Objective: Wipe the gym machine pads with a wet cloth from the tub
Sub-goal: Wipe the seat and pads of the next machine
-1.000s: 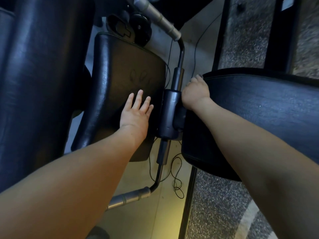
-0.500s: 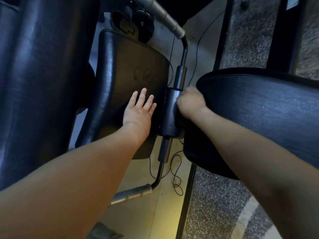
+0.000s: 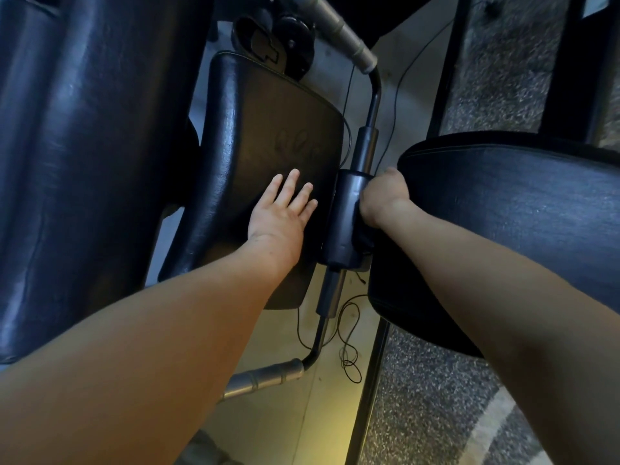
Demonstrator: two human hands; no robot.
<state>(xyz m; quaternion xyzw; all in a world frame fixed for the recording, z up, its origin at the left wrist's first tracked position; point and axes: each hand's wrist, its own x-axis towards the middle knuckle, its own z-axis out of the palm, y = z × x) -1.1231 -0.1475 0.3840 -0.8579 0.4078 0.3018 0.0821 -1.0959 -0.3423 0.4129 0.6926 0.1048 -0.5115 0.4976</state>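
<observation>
Palm flat, my left hand (image 3: 280, 216) braces the centre pad (image 3: 268, 122); my right hand (image 3: 382, 199) curls against the right pad (image 3: 520, 209) mid-frame, cloth unseen, grip unclear. I'd wipe firmly along that edge.

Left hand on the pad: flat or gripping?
Flat. The left hand lies palm down on the pad, fingers straight and slightly spread, curled around nothing.

middle pad (image 3: 268, 129) left of sleeve (image 3: 345, 219), left grip (image 3: 280, 219) on it | right grip (image 3: 382, 196) against sleeve's right side | right pad (image 3: 520, 213) right of sleeve | cable (image 3: 349, 357) on floor (image 3: 285, 431) beneath sleeve
</observation>
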